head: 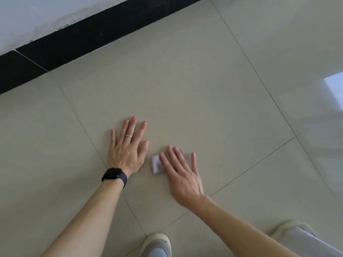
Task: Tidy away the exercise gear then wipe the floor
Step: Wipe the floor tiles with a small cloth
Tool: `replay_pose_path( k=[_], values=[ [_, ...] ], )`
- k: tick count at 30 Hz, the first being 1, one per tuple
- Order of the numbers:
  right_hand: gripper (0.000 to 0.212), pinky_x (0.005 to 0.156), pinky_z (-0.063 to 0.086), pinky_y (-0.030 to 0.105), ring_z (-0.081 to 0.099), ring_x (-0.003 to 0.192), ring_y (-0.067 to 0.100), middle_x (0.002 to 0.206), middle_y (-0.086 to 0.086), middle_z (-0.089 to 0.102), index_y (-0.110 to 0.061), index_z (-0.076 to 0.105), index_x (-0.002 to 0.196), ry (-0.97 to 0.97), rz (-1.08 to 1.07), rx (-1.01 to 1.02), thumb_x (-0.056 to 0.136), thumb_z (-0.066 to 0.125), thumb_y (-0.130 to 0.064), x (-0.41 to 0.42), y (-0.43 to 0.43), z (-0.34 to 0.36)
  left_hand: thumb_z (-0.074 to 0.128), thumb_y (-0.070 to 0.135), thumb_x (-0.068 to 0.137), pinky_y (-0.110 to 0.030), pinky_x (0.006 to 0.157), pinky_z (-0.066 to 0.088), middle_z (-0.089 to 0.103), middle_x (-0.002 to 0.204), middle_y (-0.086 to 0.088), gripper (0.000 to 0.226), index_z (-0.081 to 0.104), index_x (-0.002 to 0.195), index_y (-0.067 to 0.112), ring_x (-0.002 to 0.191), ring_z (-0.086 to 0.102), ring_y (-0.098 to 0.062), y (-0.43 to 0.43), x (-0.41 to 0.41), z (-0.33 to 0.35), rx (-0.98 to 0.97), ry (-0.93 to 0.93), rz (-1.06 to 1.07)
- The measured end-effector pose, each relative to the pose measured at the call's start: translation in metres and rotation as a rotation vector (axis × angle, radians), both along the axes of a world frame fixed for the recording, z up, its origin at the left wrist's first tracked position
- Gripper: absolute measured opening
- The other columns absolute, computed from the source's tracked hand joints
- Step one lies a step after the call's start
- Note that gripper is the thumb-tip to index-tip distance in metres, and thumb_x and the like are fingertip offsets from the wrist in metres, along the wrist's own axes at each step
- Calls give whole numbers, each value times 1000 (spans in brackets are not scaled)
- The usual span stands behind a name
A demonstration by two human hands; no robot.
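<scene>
Leftmost, a black skirting (92,34) runs under the white wall, and the pale tiled floor (185,89) spreads out from it. No exercise gear shows, so the wiping looks to be the step in hand.

The left hand (126,153) lies palm-down on a tile with fingers straight and spread, holding nothing. It wears a dark watch (113,174) at the wrist and a thin ring (128,135). It reads as a prop for a person crouched low.

Just beside its thumb sits the cloth (156,164), a small pale lilac pad lying on the floor, half hidden under the right hand (182,175). It looks soft, light and limp, likely to bunch or slip out on glossy tile, so flat pressure over its middle should serve better than a pinch at one edge.

The right hand does that: fingers (173,160) straight and laid across the cloth, pressing rather than curling round it, though its outline is blurred. Its forearm reaches in from the lower right.

Below are two light shoes (157,243), and far right a bright window reflection (334,86) on the tiles.
</scene>
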State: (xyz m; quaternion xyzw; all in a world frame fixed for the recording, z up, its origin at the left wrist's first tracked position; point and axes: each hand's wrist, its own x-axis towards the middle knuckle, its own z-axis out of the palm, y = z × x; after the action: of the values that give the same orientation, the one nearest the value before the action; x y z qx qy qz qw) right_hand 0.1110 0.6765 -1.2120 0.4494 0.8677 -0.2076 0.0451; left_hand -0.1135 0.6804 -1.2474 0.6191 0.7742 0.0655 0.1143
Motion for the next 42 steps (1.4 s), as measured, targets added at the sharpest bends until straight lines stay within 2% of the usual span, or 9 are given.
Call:
replay_pose_path(
  k=[4,11,19,26,28,31,34,37,42],
  values=[
    [73,117,16,63,17,151,16,164,1,21,-26,22,157,16,407,37,88,42,-16,31,17,-3,33,49,97,-58,119,11,14,165,3,61,28,155,33,152,14,-17,-1,0,0,14,-9,4],
    [58,119,-3,61,-7,152,10,167,-5,1,-33,8,158,-65,-508,21,104,28,-24,70,132,-3,33,50,96,-56,120,9,13,166,5,61,27,155,35,152,12,-17,-1,5,-1,9,-11,29],
    [70,118,6,60,7,153,14,165,-1,14,-37,23,155,-28,207,21,91,46,-22,101,-43,3,30,39,100,-63,117,12,16,165,-4,57,27,156,26,151,17,-27,-6,26,-1,49,-33,75],
    [55,119,-8,59,-9,151,9,166,-7,-5,-41,5,157,-149,-956,-54,104,21,-36,178,109,9,33,48,99,-62,118,3,7,166,-1,60,20,156,36,153,4,-30,-10,87,-5,3,-48,77],
    [55,119,-8,59,-10,151,9,166,-6,-6,-41,2,157,-132,-1034,-55,105,20,-34,167,94,9,32,51,98,-62,118,4,6,167,0,62,18,156,36,153,3,-29,-10,86,-5,-5,-42,74],
    [63,119,0,62,-4,153,14,167,-1,1,-35,11,158,-79,-755,30,100,32,-23,119,4,0,32,52,98,-62,118,6,6,167,1,61,19,156,37,153,3,-29,-11,83,-6,-6,-34,67],
    [66,117,11,64,9,153,16,165,1,15,-33,25,156,-21,-118,53,94,44,-22,82,-80,3,33,51,98,-63,117,8,9,166,-1,61,22,156,36,153,6,-31,-10,81,-5,-8,-60,59],
    [62,115,15,65,13,152,12,164,-2,19,-34,27,155,27,200,56,96,43,-24,94,-45,-2,34,48,97,-63,117,12,15,165,-3,60,29,155,32,152,13,-29,-19,67,2,6,-105,-1],
    [55,118,-8,60,-6,152,9,166,-7,-1,-40,11,157,-74,-555,-12,105,27,-33,91,75,0,36,50,95,-61,117,10,14,166,-4,67,25,156,25,152,15,-27,-92,28,9,-41,29,171]
  ],
)
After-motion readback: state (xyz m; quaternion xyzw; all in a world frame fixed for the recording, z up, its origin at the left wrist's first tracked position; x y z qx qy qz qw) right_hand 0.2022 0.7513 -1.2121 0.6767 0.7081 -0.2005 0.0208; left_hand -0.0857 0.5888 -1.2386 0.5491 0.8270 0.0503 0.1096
